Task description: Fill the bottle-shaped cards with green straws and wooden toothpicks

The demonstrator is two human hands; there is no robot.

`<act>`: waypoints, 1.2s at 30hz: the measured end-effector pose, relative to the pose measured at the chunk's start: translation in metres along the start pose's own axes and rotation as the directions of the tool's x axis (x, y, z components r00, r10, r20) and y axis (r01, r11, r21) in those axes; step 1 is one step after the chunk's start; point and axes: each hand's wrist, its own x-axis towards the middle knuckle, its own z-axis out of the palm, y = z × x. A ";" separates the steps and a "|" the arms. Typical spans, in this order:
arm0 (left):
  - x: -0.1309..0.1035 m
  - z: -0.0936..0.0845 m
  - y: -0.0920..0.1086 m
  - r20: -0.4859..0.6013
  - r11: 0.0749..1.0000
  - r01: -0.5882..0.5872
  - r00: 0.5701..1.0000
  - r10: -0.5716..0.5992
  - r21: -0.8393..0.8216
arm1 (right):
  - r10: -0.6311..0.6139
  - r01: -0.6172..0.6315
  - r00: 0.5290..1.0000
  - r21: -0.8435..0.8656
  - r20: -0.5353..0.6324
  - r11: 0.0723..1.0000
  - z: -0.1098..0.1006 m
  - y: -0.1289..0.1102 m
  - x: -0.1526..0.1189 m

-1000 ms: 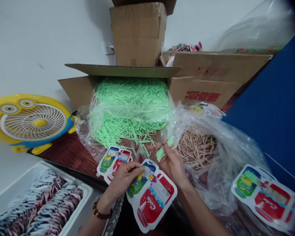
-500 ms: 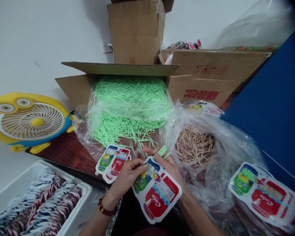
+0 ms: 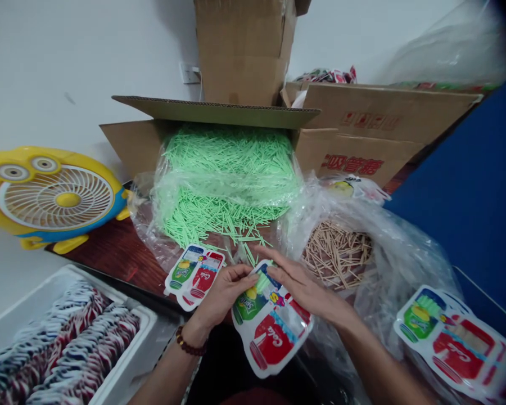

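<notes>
A bottle-shaped printed plastic pouch (image 3: 274, 337), green with Sprite lettering on one half and red with Cola lettering on the other, is held up before me. My left hand (image 3: 223, 292) pinches its upper left edge between thumb and fingers. At the pouch's top, my right hand (image 3: 303, 287) has its thumb on the front and its fingers stretched behind the edge. Pale green sticks show through the green half's window. More flat pouches (image 3: 196, 275) lie left of my left hand. Beyond my hands is a heap of thin green sticks (image 3: 231, 152) in clear plastic.
Brown sticks (image 3: 337, 253) lie on a clear plastic sheet (image 3: 383, 270) at right. Pouches with sticks inside (image 3: 459, 349) are stacked at far right. A white foam box (image 3: 145, 332) full of pouches stands lower left, below a yellow fan (image 3: 67, 199). Cardboard boxes (image 3: 244, 50) stand behind.
The green sticks held in my right hand have gone down into the pouch's green half. My right hand's fingers have straightened along the pouch's top. The view has shifted slightly.
</notes>
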 end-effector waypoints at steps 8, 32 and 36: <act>0.003 0.002 -0.007 -0.051 0.999 -0.026 0.998 0.025 -0.027 | -0.049 0.055 0.998 -0.255 0.031 0.965 0.000 0.003 -0.017; 0.001 0.009 -0.012 -0.037 0.990 -0.018 0.999 0.024 0.142 | 0.127 -0.134 0.987 -0.075 -0.095 0.988 -0.012 0.024 -0.008; 0.000 0.010 -0.012 -0.061 0.992 -0.003 0.998 0.011 0.123 | 0.127 -0.136 0.987 -0.099 -0.096 0.986 -0.009 0.036 -0.008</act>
